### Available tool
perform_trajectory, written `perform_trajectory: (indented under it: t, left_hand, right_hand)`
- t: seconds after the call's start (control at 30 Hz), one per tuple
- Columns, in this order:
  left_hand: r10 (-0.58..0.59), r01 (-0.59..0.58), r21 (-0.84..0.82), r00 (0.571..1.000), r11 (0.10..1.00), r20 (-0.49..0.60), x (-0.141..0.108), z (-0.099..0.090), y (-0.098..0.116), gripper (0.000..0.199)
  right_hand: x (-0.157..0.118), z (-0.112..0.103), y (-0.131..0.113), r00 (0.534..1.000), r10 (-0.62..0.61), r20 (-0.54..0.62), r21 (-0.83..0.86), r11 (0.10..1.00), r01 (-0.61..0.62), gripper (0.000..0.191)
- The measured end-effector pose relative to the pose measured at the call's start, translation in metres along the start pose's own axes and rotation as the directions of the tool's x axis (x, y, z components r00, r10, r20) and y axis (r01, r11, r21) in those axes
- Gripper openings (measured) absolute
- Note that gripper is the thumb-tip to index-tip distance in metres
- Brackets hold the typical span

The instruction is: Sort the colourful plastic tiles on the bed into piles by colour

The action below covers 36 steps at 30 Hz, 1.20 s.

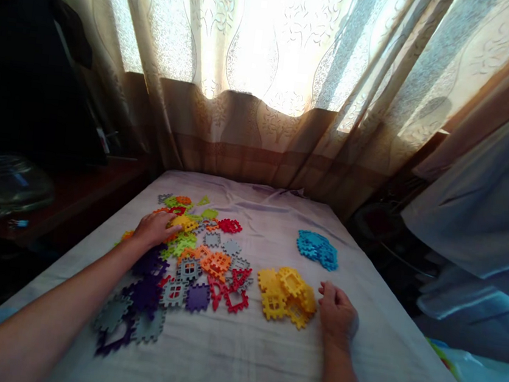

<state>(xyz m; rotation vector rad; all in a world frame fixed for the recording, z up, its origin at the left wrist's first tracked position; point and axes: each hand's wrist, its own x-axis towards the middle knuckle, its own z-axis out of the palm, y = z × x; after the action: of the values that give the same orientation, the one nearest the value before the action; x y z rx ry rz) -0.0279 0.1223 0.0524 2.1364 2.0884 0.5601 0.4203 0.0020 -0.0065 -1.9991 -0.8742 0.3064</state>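
Note:
On the left of the cloth, my left hand (153, 229) reaches into a mixed pile of plastic interlocking tiles, fingers closed on a yellow interlocking tile (185, 223). My right hand (338, 313) rests on its side with its fingers curled in, and nothing shows in them. Just left of it is a heap of yellow tiles (274, 292). Beyond lies a small stack of blue tiles (316, 249). The mixed pile includes purple tiles (197, 298), grey tiles (114, 314), orange tiles (216, 264), red tiles (230, 225) and green tiles (184, 244).
A pale, wrinkled cloth (235, 360) covers the surface under the tiles. A patterned curtain (252, 129) hangs behind it. To the left, a glass jug (11, 182) stands on a dark side table (113, 178). Light fabric (488, 193) hangs at the right.

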Motion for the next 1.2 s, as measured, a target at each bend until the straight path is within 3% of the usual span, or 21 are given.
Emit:
perform_trajectory:
  t: [0.13,0.27,0.37,0.47,0.57,0.67,0.73,0.83,0.93,1.03,1.2]
  left_hand:
    - [0.14,-0.139,-0.085,0.99,0.987,-0.001,-0.012,0.01,0.048,0.047]
    - [0.341,-0.323,-0.22,0.939,0.921,0.051,-0.029,0.043,0.125,0.041]
    - [0.419,-0.387,-0.281,0.906,0.878,0.061,-0.04,0.068,0.174,0.039]
    - [0.449,-0.41,-0.293,0.89,0.864,0.077,-0.047,0.085,0.203,0.037]
    - [0.48,-0.441,-0.279,0.872,0.853,0.091,-0.052,0.093,0.215,0.034]
    - [0.495,-0.46,-0.247,0.863,0.853,0.1,-0.052,0.092,0.212,0.032]
    - [0.475,-0.448,-0.206,0.874,0.87,0.104,-0.048,0.086,0.198,0.032]
    - [0.383,-0.373,-0.104,0.919,0.922,0.097,-0.036,0.067,0.159,0.032]
    - [0.216,-0.219,0.039,0.975,0.975,0.051,-0.022,0.043,0.107,0.029]
    - [0.059,-0.06,0.157,0.998,0.986,0.007,-0.009,0.024,0.063,0.03]
    - [-0.063,0.05,0.234,0.997,0.971,0.051,0.002,0.017,0.032,0.032]
  right_hand:
    - [0.001,0.004,0.004,0.999,-0.04,-0.013,-0.009,0.999,0.04,0.061]
    - [0.002,0.005,0.005,0.999,-0.041,-0.008,-0.006,0.999,0.041,0.061]
    - [0.002,0.004,0.003,0.999,-0.038,0.004,0.004,0.999,0.038,0.061]
    - [0.002,0.003,0.001,0.999,-0.032,0.003,0.005,0.999,0.032,0.062]
    - [0.001,0.002,-0.001,1.0,-0.022,0.008,0.007,1.0,0.022,0.059]
    - [0.0,0.001,-0.001,1.0,-0.013,0.014,0.015,1.0,0.013,0.057]
    - [0.0,0.0,-0.002,1.0,0.0,0.016,0.022,1.0,0.0,0.056]
    - [0.0,0.0,-0.002,1.0,0.012,0.02,0.01,1.0,-0.013,0.054]
    - [0.001,0.001,-0.001,1.0,0.006,0.017,-0.025,1.0,-0.006,0.052]
    - [0.002,0.003,0.001,1.0,-0.011,0.009,-0.038,0.999,0.011,0.05]
    - [0.003,0.004,0.003,1.0,-0.006,-0.009,-0.044,0.999,0.005,0.05]
